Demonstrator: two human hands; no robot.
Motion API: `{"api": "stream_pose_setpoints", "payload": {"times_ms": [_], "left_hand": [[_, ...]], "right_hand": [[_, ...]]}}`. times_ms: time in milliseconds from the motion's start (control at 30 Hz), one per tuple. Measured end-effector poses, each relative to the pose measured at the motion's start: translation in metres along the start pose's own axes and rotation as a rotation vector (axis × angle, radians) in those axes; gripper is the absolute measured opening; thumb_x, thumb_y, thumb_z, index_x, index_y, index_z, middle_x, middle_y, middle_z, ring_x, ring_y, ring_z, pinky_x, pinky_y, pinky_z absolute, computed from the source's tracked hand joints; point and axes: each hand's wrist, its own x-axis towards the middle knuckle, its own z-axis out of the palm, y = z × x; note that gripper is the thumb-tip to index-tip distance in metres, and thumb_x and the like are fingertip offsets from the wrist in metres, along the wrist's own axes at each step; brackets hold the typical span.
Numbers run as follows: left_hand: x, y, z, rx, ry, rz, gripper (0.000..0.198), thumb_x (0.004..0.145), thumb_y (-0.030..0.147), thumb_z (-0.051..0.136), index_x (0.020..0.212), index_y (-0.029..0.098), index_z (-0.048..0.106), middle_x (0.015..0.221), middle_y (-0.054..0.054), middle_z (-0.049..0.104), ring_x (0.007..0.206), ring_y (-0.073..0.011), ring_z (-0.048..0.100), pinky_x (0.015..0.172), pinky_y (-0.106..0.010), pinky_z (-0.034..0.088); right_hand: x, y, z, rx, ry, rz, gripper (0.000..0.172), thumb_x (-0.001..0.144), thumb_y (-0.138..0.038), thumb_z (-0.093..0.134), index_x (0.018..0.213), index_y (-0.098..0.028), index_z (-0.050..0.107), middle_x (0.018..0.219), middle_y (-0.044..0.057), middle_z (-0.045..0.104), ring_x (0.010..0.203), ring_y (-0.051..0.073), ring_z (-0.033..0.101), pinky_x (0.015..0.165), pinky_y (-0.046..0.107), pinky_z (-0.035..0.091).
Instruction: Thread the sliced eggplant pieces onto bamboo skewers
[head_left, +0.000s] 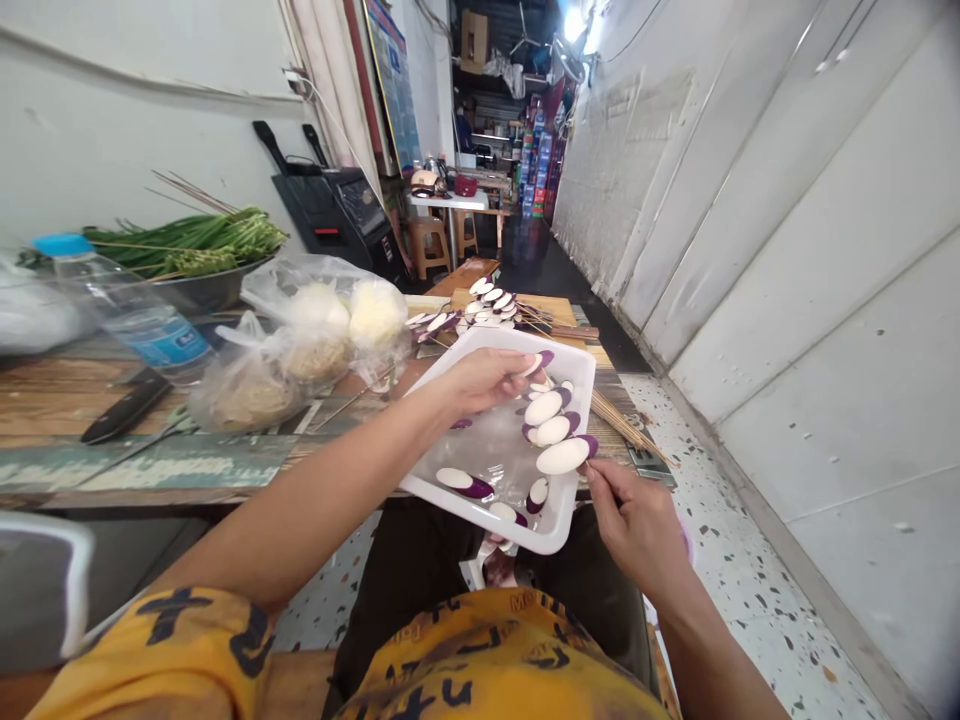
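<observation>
A white plastic tray rests on my lap and against the table edge, holding several eggplant slices, white with purple skin. My left hand reaches into the tray and pinches an eggplant slice at its far side. My right hand is closed at the tray's near right corner, gripping the end of a thin skewer that carries a row of slices. Loose slices lie in the tray's near part.
Finished skewers of eggplant lie on a wooden board beyond the tray, and bare bamboo skewers lie to its right. On the table to the left are plastic bags, a water bottle, a knife and greens in a bowl. A wall runs along the right.
</observation>
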Motion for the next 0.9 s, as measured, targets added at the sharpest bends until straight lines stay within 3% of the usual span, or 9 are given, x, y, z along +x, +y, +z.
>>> {"api": "stream_pose_setpoints", "payload": {"times_ms": [333,600,767,900], "left_hand": [[-0.002,-0.001,-0.001,0.004,-0.050,-0.008,0.012,0.078,0.012,0.061,0.070,0.005,0.066,0.072,-0.009,0.062,0.045,-0.0002,0.036,0.037,-0.011,0.024],[-0.006,-0.001,0.002,0.052,-0.045,0.052,0.017,0.071,0.021,0.071,0.064,0.008,0.064,0.053,0.000,0.049,0.042,-0.0013,0.030,0.037,-0.016,0.018],[-0.005,-0.004,0.004,0.100,-0.094,0.093,0.018,0.070,0.023,0.073,0.063,0.009,0.064,0.053,0.001,0.049,0.045,-0.0030,0.033,0.043,-0.019,0.025],[0.002,-0.009,0.004,0.022,-0.089,0.161,0.022,0.075,0.033,0.068,0.071,0.012,0.065,0.064,-0.002,0.059,0.055,-0.0092,0.050,0.053,-0.022,0.038]], "right_hand": [[-0.001,-0.003,0.007,-0.059,0.065,-0.051,0.023,0.091,-0.023,0.045,0.080,-0.017,0.065,0.077,0.005,0.071,0.061,0.014,0.063,0.051,0.022,0.040],[0.004,-0.001,0.007,-0.051,0.050,-0.055,0.024,0.092,-0.025,0.043,0.085,-0.019,0.066,0.077,0.004,0.071,0.062,0.017,0.064,0.055,0.025,0.043],[0.009,0.000,0.005,-0.069,0.070,-0.063,0.025,0.091,-0.025,0.043,0.086,-0.018,0.067,0.071,0.003,0.069,0.058,0.015,0.061,0.054,0.024,0.042],[0.018,0.003,0.004,-0.081,0.119,-0.073,0.025,0.091,-0.025,0.044,0.088,-0.016,0.067,0.062,0.001,0.065,0.052,0.014,0.056,0.052,0.024,0.040]]}}
